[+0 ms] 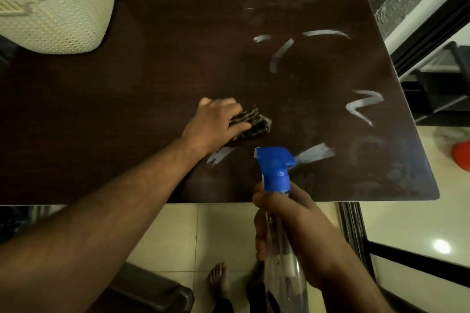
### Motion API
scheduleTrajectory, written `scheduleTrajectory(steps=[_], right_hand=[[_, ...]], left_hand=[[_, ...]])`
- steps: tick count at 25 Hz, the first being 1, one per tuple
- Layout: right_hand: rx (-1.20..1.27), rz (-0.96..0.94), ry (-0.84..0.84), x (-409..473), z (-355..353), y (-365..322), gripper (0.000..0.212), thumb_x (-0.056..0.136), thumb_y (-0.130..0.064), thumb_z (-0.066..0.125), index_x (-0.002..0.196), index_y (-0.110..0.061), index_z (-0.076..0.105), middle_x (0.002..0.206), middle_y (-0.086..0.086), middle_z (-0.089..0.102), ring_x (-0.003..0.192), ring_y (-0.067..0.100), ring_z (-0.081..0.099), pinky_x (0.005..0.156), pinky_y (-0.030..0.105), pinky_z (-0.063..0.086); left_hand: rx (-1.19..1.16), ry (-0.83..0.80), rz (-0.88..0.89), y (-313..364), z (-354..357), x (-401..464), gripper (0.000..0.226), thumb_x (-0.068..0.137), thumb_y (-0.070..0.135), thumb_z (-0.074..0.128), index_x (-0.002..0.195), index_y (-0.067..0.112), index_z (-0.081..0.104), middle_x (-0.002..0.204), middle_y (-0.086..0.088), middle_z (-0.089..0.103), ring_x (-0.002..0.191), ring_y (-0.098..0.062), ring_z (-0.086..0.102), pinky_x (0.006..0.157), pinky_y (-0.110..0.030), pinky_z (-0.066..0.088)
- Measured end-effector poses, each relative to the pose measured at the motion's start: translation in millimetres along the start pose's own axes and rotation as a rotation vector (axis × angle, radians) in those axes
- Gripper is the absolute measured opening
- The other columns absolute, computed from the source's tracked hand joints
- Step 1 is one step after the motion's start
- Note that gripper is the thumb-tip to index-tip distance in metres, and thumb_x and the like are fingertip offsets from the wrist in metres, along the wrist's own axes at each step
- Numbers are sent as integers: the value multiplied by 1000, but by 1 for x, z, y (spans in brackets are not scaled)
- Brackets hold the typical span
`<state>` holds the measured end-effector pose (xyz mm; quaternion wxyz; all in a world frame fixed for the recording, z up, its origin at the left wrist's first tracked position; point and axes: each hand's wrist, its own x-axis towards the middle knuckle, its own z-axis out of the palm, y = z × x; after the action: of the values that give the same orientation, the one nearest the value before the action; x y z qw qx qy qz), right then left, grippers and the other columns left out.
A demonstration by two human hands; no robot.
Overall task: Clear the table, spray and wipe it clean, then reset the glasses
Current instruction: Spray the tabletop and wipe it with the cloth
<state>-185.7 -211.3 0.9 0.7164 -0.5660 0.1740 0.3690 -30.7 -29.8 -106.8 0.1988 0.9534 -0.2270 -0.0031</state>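
A dark brown table [152,84] fills the view, with wet streaks and spray marks shining on its right half. My left hand [215,124] presses a striped cloth [254,123] flat on the table near its middle, fingers curled over the cloth's near edge. My right hand [292,231] grips a clear spray bottle [282,256] by the neck at the table's front edge. Its blue trigger head [274,165] points away over the tabletop. No glasses are in view.
A cream perforated basket [50,2] stands on the table's far left corner. A stone wall runs behind the table. Tiled floor, my bare feet [218,279] and a dark stool [152,295] lie below the front edge. A red object [461,155] lies on the floor at right.
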Motion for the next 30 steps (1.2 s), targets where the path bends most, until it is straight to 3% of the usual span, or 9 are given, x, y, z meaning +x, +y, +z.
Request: scheduleTrajectory(steps=[4,10,13,17,20,25,27,30], right_hand=[[-4,-8,-1,1,22,7,35,69,-29,67,99,-15,56,65,15,54,51,29,54,54,37,46],[23,34,0,-2,25,16,47,68,-29,71,111,-19,54,64,13,57,52,28,56,56,36,48],[19,48,15,-3,23,17,45,68,-29,71,108,-18,55,63,13,54,49,28,54,55,35,48],[1,22,21,-2,24,14,37,70,-25,71,102,-16,55,64,15,52,49,28,53,51,34,47],[-23,-2,14,-4,26,10,34,74,-25,70,102,-16,54,63,14,55,48,27,54,49,31,46],[-25,-4,10,-10,23,5,40,70,-29,67,106,-17,55,62,10,58,50,26,55,53,34,47],[-21,-11,-1,-11,24,4,39,70,-29,67,106,-18,55,64,10,59,50,25,56,53,33,48],[-9,0,-13,-10,24,7,41,72,-30,67,108,-17,54,65,11,58,51,26,56,54,33,48]], left_hand=[[30,-11,-42,-24,-19,-64,38,88,54,46,91,19,60,86,9,52,82,-12,54,74,-33,30],[-5,-86,-23,-10,-20,-132,35,87,54,46,84,23,62,86,10,59,78,-11,57,73,-34,34],[59,-17,-21,-15,-18,-112,37,89,54,45,84,21,61,84,7,58,77,-15,58,73,-33,33],[74,40,-228,-10,-7,-34,35,93,50,49,106,19,60,103,1,58,95,-18,57,85,-38,35],[64,88,-275,14,1,7,33,92,47,53,108,19,60,106,0,59,97,-20,57,84,-38,35],[-56,-19,-12,48,8,-68,33,86,42,37,97,19,58,91,4,54,83,-12,53,82,-32,37],[-57,-84,0,42,4,-102,32,88,47,39,95,23,57,89,10,50,79,-6,48,79,-29,33],[24,-33,-43,18,-6,-141,30,88,51,45,87,25,61,85,12,57,74,-8,56,72,-28,31]])
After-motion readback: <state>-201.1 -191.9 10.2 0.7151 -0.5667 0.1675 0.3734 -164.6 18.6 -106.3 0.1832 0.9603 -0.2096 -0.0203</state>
